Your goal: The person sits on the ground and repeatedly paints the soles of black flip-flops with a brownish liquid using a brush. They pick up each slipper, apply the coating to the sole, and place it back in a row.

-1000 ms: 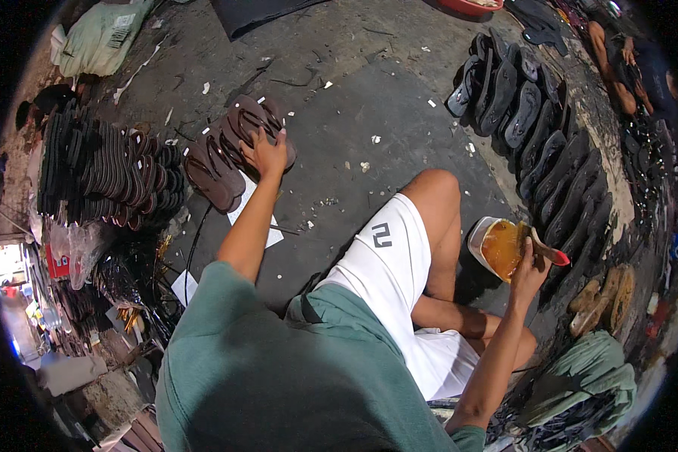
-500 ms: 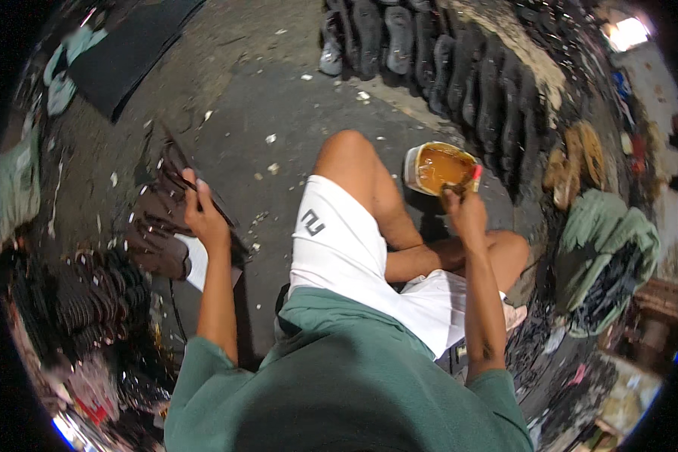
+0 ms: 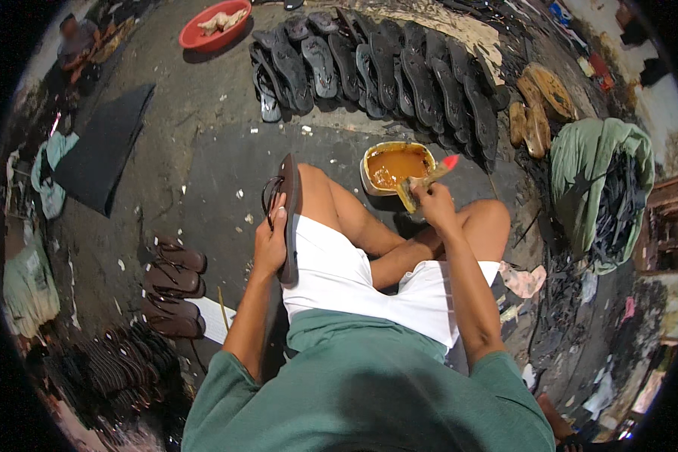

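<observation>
My left hand [image 3: 270,242] is closed around a dark brown flip-flop [image 3: 289,226], held on edge above my left thigh with its strap facing left. The fingers grip it near the middle of the sole. In my right hand [image 3: 435,206] is a brush [image 3: 409,194] with a red handle end, its head coated in yellowish-brown paste. The brush is at the near right side of a tub [image 3: 366,175] of amber, glue-like liquid. I cannot tell whether it touches the rim. More brown flip-flops [image 3: 175,280] lie in a short column on the floor to the left.
Rows of black soles [image 3: 380,68] lie beyond the tub. Wooden shoe lasts [image 3: 539,113] and a green sack [image 3: 580,162] of dark strips stand right. Stacked dark soles [image 3: 113,369] are at lower left, a black sheet [image 3: 102,151] and red basin [image 3: 215,26] farther off. Another person [image 3: 79,49] sits far left.
My left hand has come from beside the brown flip-flops at left to my thigh, with one flip-flop in it. The brush has shifted to the tub's near side. The whole view has also shifted.
</observation>
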Motion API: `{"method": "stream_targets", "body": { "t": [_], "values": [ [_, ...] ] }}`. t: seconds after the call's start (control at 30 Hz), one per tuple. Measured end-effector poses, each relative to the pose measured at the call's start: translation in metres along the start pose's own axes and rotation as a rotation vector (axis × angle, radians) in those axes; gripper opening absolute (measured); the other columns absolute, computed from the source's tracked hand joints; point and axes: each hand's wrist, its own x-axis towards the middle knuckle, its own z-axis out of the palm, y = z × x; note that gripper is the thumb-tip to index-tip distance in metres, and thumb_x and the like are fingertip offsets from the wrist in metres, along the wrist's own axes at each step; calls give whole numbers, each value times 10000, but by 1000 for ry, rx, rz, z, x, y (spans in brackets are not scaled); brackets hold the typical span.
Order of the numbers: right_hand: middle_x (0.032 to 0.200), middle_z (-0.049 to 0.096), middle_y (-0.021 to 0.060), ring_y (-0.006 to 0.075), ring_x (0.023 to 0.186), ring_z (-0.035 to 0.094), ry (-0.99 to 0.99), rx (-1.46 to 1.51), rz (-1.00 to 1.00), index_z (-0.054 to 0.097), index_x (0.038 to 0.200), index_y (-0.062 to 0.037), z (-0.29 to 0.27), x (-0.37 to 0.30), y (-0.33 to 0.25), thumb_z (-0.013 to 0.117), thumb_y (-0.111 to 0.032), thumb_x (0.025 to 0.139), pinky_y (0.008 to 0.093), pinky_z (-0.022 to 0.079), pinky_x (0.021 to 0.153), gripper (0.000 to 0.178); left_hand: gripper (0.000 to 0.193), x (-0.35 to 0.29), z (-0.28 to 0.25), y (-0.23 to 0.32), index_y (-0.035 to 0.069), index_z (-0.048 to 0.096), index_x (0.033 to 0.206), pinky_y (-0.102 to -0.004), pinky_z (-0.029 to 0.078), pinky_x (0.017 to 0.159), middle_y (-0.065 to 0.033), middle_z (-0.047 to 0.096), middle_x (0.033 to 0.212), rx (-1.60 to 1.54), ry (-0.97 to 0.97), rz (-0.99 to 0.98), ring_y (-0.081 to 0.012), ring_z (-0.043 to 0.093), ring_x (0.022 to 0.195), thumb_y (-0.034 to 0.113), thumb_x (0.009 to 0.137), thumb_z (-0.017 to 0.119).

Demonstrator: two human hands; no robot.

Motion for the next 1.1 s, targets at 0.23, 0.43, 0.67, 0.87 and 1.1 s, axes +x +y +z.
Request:
{"method": "stream_targets", "body": {
  "t": [0.23,0.43,0.67,0.87,1.1],
  "values": [
    [1064,681,47,118,959,632,-37,1297,-198,623,1157,-2,-91,-67,-115,611,-264,962,283,476,886,327,518,-6,25,92,103,291,1488,-346,521,950,-124,539,1333,-1350,-365,-166,-198,587,1156,375,1049,341],
    [951,693,67,95,837,608,219,1072,-368,687,1038,29,-100,-91,-129,698,-288,902,268,473,754,346,519,-10,82,161,40,335,1442,-382,518,961,-160,561,1279,-1171,-426,53,-245,607,1113,373,1045,358],
    [893,698,48,130,779,627,444,876,-708,703,1021,-24,-126,-85,-118,720,-221,876,291,468,648,245,464,-28,91,169,98,375,1462,-296,531,888,-90,583,1281,-889,-467,-60,-157,620,1059,303,1046,393],
    [785,629,50,226,693,605,221,293,-1189,721,991,-100,-111,-122,-111,768,-158,798,359,434,572,207,427,-18,84,170,48,468,1284,-345,565,777,-126,591,1131,-1085,-460,-10,-196,644,970,382,1020,444],
    [993,701,58,115,887,626,397,680,-609,704,1019,4,-147,-75,-123,700,-119,885,275,487,774,182,488,-31,75,164,78,348,1461,-351,496,964,-115,571,1288,-1020,-554,-78,-201,598,1124,317,1039,403]
  ]
}}
